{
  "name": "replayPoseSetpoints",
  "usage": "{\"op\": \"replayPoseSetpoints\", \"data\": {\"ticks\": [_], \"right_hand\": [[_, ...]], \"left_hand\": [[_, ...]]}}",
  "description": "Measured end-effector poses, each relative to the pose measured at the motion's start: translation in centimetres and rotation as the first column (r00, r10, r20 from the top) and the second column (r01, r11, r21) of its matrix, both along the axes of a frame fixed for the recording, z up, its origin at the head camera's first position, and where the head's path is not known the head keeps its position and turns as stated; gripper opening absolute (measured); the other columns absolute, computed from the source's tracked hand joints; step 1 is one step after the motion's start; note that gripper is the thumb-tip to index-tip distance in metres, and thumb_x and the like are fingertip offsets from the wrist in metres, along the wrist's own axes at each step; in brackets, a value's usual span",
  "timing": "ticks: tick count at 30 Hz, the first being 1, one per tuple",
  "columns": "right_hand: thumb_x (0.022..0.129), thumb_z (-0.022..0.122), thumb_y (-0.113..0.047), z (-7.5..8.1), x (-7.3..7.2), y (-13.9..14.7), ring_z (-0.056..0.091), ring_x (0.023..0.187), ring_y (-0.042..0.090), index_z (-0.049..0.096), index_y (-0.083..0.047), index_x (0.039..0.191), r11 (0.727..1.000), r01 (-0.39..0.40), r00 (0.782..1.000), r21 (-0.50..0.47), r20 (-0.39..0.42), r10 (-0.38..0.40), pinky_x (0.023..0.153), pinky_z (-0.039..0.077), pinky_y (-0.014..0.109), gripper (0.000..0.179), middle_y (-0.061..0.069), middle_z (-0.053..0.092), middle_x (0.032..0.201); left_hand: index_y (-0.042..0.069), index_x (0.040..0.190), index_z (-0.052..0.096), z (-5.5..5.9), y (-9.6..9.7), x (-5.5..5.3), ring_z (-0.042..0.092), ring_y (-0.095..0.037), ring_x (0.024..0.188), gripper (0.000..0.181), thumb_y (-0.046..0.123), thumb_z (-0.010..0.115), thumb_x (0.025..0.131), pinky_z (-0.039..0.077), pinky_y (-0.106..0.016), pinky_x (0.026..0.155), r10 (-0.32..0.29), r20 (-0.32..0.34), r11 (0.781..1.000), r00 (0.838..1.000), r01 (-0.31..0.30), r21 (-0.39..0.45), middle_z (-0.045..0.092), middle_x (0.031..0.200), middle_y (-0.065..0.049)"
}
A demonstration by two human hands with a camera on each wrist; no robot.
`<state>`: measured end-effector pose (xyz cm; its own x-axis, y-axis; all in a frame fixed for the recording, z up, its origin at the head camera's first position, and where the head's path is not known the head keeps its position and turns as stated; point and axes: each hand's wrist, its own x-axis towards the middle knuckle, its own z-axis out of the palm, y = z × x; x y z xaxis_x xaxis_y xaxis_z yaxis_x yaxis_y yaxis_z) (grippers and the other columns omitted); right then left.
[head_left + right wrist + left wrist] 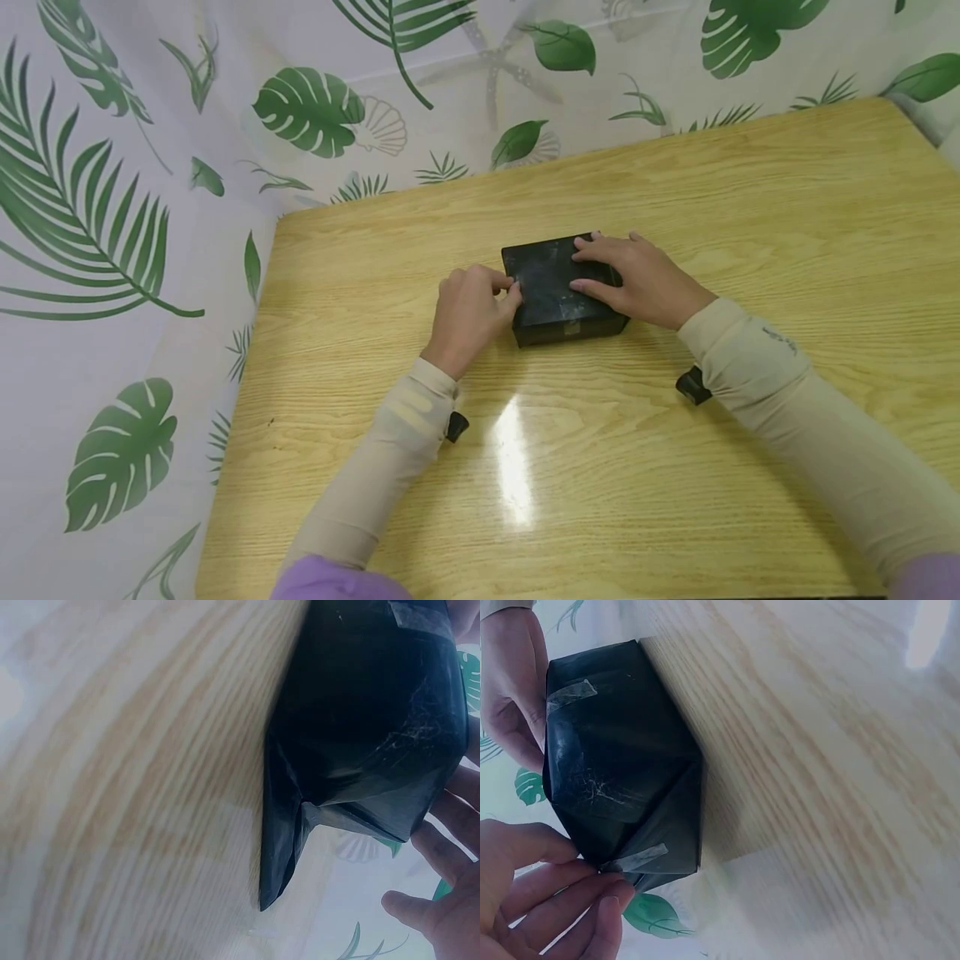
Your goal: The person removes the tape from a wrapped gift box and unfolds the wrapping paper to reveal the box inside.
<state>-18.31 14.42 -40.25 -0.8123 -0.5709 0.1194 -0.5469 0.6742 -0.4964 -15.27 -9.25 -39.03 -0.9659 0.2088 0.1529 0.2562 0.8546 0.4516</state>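
Observation:
A box wrapped in black plastic [551,283] lies on the table. My left hand [471,312] is at its left end, thumb and fingertips pinching at the upper edge. In the left wrist view, those fingers meet the end of a clear tape strip [641,858] stuck across the folded end flap. My right hand [651,279] rests on the top at the right side, fingers extended and spread. In the right wrist view, the wrap's loose flap [281,859] sticks out from the right end, unfastened.
Another piece of tape [572,328] is on the box's near side. The wood-grain table [360,333] extends all round the box. A leaf-print cloth [450,100] hangs behind and to the left. Dark wrist-worn devices [693,386] sit under both forearms.

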Motion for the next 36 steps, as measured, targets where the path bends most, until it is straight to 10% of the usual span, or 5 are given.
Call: {"op": "replayPoseSetpoints", "data": {"ticks": [22,36], "right_hand": [[0.092,0.062,-0.032,0.14,0.11,-0.01,0.033,0.135,0.035,0.056,-0.004,0.129,1.000,0.002,1.000,0.000,0.002,-0.002,0.106,0.018,0.063,0.047,0.016,0.044,0.142],[0.092,0.062,-0.033,-0.05,-0.02,0.02,0.033,0.135,0.034,0.057,-0.004,0.129,1.000,0.001,1.000,0.007,0.000,-0.001,0.106,0.018,0.063,0.047,0.016,0.044,0.142]], "left_hand": [[0.013,0.082,0.078,0.25,0.14,-0.16,0.024,-0.008,0.034,0.022,0.020,0.060,0.091,0.018,-0.020,0.036,-0.031,-0.022,0.998,0.999,0.030,-0.061,0.048,0.045,0.003],[0.014,0.085,0.079,0.66,0.35,-0.37,0.031,-0.009,0.033,0.020,0.024,0.063,0.091,0.021,-0.021,0.035,-0.046,-0.035,0.991,0.998,0.041,-0.129,0.067,0.064,0.002]]}}
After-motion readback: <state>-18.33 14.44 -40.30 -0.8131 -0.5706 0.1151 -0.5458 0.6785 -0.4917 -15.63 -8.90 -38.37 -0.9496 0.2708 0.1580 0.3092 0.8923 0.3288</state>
